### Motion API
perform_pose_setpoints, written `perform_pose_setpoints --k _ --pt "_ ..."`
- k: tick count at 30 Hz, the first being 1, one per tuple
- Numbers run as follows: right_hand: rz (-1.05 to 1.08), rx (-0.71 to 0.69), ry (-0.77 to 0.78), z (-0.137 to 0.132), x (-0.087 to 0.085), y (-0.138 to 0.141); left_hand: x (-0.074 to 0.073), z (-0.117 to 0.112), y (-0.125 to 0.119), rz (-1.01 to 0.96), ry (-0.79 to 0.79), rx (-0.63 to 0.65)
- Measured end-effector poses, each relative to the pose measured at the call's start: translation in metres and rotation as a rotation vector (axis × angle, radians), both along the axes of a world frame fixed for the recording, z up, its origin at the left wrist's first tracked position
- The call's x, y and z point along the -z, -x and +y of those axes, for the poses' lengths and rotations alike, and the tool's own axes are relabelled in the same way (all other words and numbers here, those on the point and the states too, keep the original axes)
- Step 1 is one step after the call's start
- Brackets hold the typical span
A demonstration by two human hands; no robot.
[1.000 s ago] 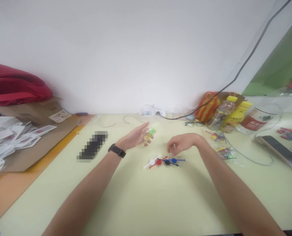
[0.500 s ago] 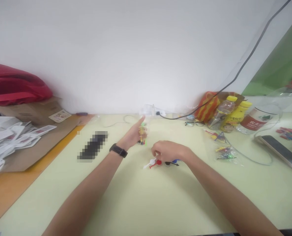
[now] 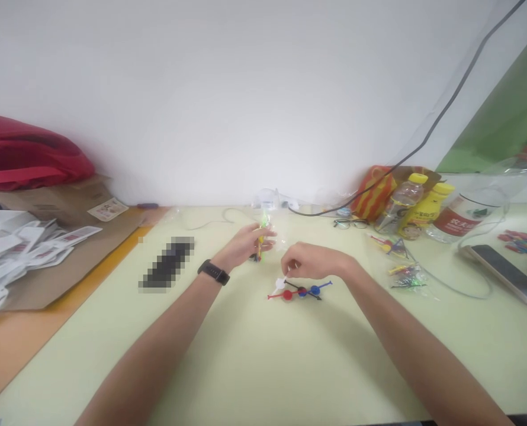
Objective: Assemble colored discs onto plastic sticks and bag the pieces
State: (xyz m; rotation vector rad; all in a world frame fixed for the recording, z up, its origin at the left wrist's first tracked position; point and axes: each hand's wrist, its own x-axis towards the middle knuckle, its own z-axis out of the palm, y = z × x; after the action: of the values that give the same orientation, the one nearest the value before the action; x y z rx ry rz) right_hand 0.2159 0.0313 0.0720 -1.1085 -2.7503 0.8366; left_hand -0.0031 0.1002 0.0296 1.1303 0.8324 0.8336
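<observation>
My left hand [image 3: 239, 245], with a black band on its wrist, is closed around a clear plastic bag [image 3: 282, 228] with colourful plastic pieces [image 3: 262, 239], yellow and green among them. My right hand [image 3: 314, 261] pinches one end of a white arrow spinner [image 3: 280, 284], whose round middle hangs below the fingertips. Just under that hand, a red arrow spinner [image 3: 287, 295], a black arrow spinner [image 3: 310, 294] and a blue arrow spinner [image 3: 323, 288] lie crossed over each other on the pale table.
To the right are filled clear bags [image 3: 405, 277], a phone [image 3: 507, 275], bottles [image 3: 427, 210] and glasses [image 3: 350, 223]. A pixelated dark object [image 3: 166, 265] lies left of my left hand. White packets [image 3: 19, 248] and cardboard [image 3: 68, 275] cover the far left. A cable [image 3: 441, 118] runs down the wall.
My right hand has shifted slightly right and up, and the white spinner has tilted up with it. My left hand has turned, and its fingers now show around the bag.
</observation>
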Motion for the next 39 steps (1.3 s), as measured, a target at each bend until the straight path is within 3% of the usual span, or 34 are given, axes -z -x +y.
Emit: perform_pose_setpoints --k 7,13,16,21,26,33,39 --pt "0.233 0.028 0.137 -0.003 -0.026 -0.019 0.002 0.004 0.000 -0.044 -0.011 -0.029" --pt "0.684 0.246 0.232 -0.004 -0.047 -0.050 0.004 -0.001 -0.001 0.117 -0.077 0.045" --pt "0.869 0.402 0.105 -0.001 -0.050 -0.062 -0.001 -0.008 -0.003 0.166 -0.110 0.102" --pt "1.067 0.692 -0.251 0.008 -0.047 -0.066 -0.010 -0.017 -0.005 0.175 -0.156 0.202" --pt "1.016 0.762 -0.400 0.013 -0.042 -0.057 -0.014 -0.022 -0.009 0.169 -0.188 0.229" --pt "0.715 0.748 -0.634 0.006 -0.040 -0.043 -0.021 -0.029 -0.017 0.105 -0.207 0.206" --pt "0.549 0.786 -0.609 0.000 -0.038 -0.030 -0.029 -0.039 -0.021 0.148 -0.266 0.248"
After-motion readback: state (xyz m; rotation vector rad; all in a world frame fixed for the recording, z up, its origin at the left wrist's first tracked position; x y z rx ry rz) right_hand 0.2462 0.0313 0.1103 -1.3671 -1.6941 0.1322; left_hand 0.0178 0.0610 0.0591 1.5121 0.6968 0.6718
